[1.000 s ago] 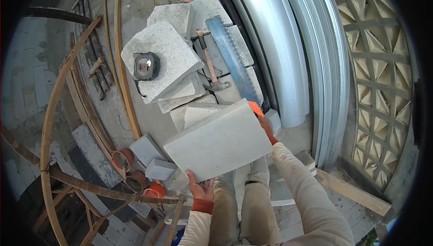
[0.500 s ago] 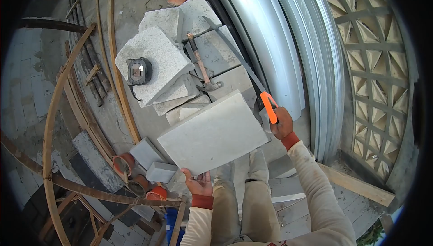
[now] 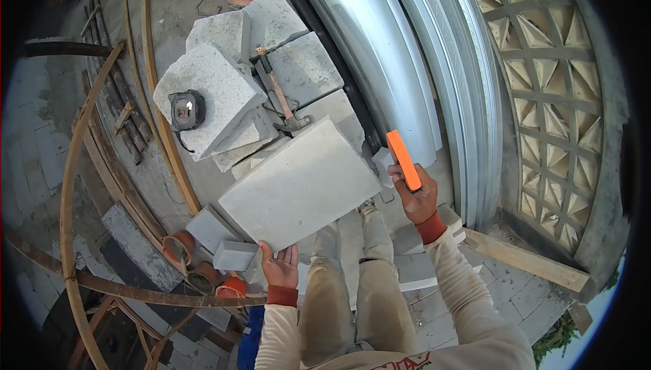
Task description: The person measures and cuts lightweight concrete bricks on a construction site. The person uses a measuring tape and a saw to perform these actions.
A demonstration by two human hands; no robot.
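Observation:
A pale grey concrete block (image 3: 302, 183), flat and rectangular, lies tilted in front of my legs. My left hand (image 3: 279, 268) is at its near edge, thumb against the edge and fingertips reaching to its underside. My right hand (image 3: 419, 197) is closed around the orange handle of a handsaw (image 3: 405, 160), to the right of the block and apart from it. The saw's blade cannot be made out now. Beyond the block, a hammer (image 3: 278, 92) with a wooden handle lies on grey slabs. A black tape measure (image 3: 187, 110) rests on a rough, broken block (image 3: 224, 99).
Long silver metal sheets (image 3: 407, 65) curve along the right, beside a patterned block wall (image 3: 549, 126). A timber plank (image 3: 529, 259) lies at lower right. Orange pots (image 3: 178, 248), small grey blocks (image 3: 235, 255) and a curved wooden frame (image 3: 71, 214) stand on the left.
My right hand has turned the saw, so its long blade, visible before, no longer shows. The whole view has shifted slightly; my left hand stays at the block's edge.

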